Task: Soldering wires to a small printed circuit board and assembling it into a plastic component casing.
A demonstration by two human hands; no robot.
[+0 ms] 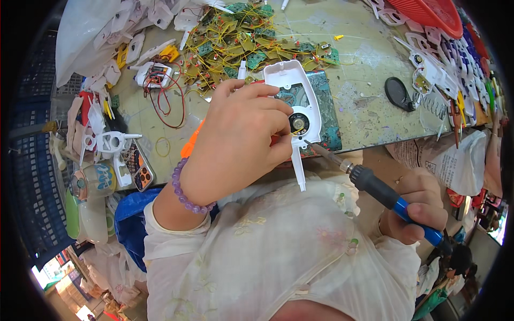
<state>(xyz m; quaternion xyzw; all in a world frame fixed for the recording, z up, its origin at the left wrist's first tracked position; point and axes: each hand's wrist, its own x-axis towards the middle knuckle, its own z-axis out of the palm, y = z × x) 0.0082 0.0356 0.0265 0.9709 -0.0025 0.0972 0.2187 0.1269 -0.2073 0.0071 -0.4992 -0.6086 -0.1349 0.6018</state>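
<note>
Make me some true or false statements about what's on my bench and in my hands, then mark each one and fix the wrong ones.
1. The right hand holds a soldering iron. True.
2. The purple bead bracelet is on the right wrist. False: the bracelet is on the left wrist.
3. The left hand reaches over part of the white casing. True.
4. The soldering iron's tip points away from the white casing. False: it points toward it.
5. Circuit boards with yellow wires lie heaped beyond the left hand. True.
</note>
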